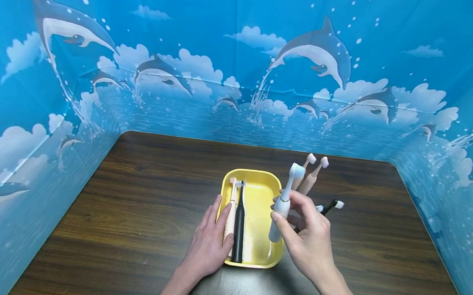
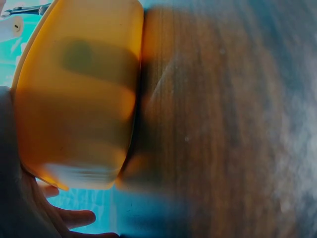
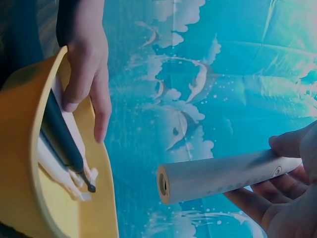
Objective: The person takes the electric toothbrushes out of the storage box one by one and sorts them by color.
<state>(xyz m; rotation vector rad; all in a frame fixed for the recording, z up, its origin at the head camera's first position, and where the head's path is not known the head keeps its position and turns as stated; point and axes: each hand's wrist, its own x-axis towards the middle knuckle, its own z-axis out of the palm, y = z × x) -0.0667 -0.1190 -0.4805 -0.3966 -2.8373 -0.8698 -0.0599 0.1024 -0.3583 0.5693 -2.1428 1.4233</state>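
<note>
My right hand (image 1: 309, 240) grips a light grey-blue electric toothbrush (image 1: 282, 208) between thumb and fingers, its head up, above the right side of a yellow tray (image 1: 261, 220). In the right wrist view, the held toothbrush (image 3: 218, 176) shows its round base. My left hand (image 1: 207, 246) rests on the tray's left rim with fingers extended; its thumb reaches inside. Lying lengthwise along the tray's left side are a pale pink toothbrush (image 1: 233, 195), partly under that hand, a black toothbrush (image 1: 238, 232), and a whitish one beside it, mostly hidden.
Right of the tray, two pale pink toothbrushes (image 1: 309, 182) lie on the dark wood table (image 1: 145, 196). A black toothbrush (image 1: 330, 207) and another brush head (image 1: 320, 208) show partly behind my right hand. A blue dolphin-print cloth (image 1: 206, 119) surrounds the table.
</note>
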